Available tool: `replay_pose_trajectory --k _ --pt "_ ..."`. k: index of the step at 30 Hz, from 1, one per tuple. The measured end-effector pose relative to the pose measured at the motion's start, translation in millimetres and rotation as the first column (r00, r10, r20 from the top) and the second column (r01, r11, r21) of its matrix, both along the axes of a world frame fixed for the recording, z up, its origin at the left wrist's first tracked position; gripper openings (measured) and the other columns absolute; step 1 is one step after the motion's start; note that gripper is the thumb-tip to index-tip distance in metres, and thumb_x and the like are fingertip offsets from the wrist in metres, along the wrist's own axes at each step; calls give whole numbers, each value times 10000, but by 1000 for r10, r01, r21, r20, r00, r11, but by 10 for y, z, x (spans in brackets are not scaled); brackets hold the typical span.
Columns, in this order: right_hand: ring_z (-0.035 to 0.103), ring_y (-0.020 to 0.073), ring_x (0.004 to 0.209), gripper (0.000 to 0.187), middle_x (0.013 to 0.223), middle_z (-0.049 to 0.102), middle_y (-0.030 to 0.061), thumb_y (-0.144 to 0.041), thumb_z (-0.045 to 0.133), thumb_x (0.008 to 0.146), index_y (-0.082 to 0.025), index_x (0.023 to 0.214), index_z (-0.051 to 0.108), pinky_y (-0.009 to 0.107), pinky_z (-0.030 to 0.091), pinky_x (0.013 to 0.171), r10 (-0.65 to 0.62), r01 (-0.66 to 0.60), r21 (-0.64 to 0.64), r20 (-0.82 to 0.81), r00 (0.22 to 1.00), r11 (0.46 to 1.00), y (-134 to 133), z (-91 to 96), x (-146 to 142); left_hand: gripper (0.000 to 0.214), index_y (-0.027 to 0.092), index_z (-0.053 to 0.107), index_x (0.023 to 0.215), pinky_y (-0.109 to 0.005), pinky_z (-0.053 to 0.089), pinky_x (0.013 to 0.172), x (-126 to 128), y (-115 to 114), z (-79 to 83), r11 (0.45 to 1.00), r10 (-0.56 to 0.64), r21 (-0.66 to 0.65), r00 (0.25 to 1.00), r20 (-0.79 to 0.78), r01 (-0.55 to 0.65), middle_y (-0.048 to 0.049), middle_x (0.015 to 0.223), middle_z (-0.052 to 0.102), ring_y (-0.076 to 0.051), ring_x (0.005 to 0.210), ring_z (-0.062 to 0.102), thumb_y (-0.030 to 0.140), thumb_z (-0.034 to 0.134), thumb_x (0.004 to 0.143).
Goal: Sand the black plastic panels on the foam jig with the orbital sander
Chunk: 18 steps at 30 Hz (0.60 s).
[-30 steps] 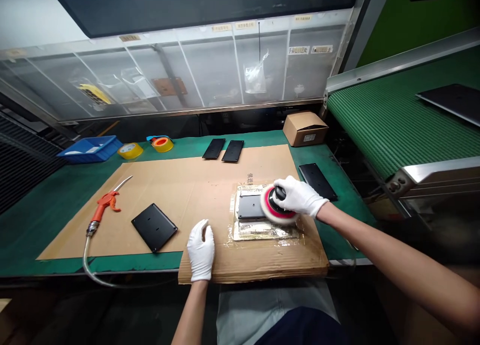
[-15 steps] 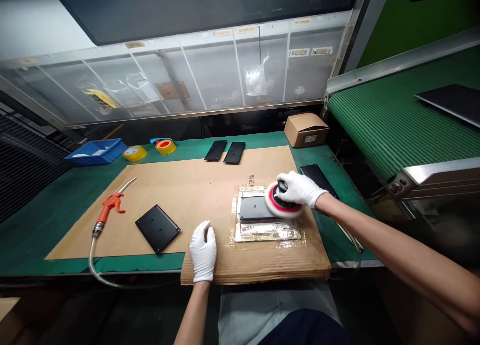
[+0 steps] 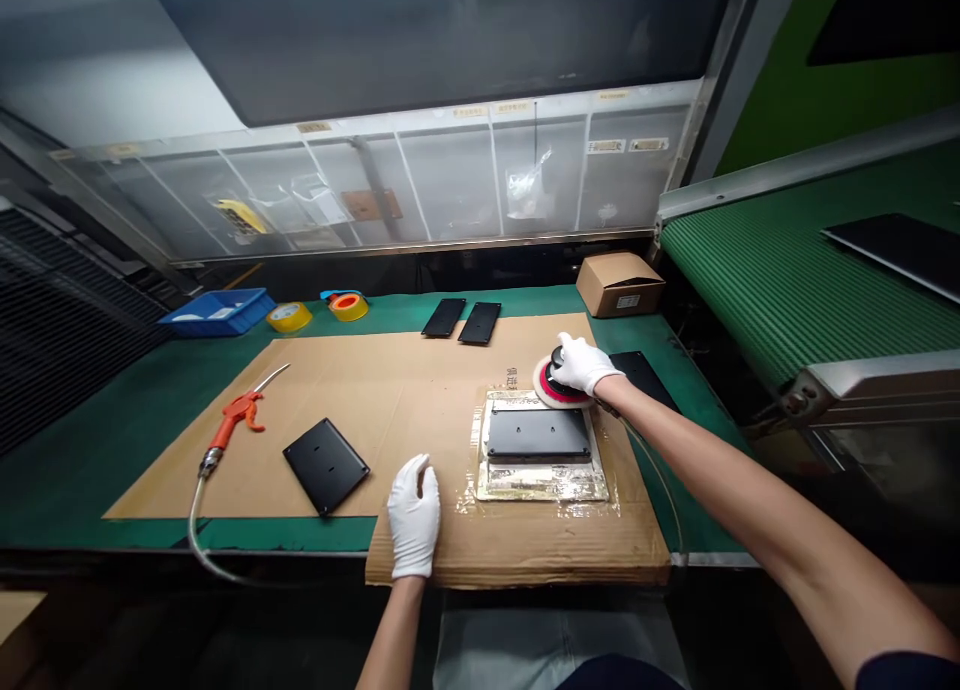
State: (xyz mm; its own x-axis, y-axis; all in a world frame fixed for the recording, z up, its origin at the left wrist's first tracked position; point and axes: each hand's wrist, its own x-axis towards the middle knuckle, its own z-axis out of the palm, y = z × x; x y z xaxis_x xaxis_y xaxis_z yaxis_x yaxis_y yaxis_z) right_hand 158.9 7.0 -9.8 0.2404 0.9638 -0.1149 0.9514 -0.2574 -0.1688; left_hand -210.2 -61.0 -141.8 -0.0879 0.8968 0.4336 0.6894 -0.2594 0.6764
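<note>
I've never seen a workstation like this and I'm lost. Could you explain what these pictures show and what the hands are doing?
These pictures come from a camera worn on a person's head, looking forward and down at their hands, which wear white gloves. The right hand holds a small polishing machine with a red and white pad, beside a black plate lying on a shiny sheet. The left hand holds nothing and rests on corrugated cardboard. The green bench also carries an orange air blow gun and another black plate. On the right runs a green conveyor belt.
</note>
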Motion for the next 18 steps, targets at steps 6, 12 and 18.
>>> replay_pose_trajectory --k 6,12,18 --pt "471 420 1296 1025 1428 504 232 -518 784 708 -180 1573 349 528 370 1054 565 -563 106 12 825 820 -434 -243 -625 319 170 708 1073 -523 510 1099 51 -47 86 998 14 -69 999 37 -11 -151 1180 737 -297 1138 688 363 500 929" --pt "601 369 1099 978 1228 634 204 -356 794 659 -152 1535 411 441 453 928 556 -556 43 -153 817 830 -582 -252 -795 328 163 688 1136 -536 449 1160 185 -288 293 991 49 -127 982 180 -26 -172 1245 698 -313 1217 651 366 546 921" --pt "459 380 1398 1000 1491 498 229 -668 632 857 -151 1625 254 514 415 1115 315 -185 301 -472 824 935 -1105 107 -984 1042 269 291 1611 -482 287 1274 1106 -1001 788 815 -183 -282 687 704 506 -149 1660 348 -321 1537 346 304 865 743"
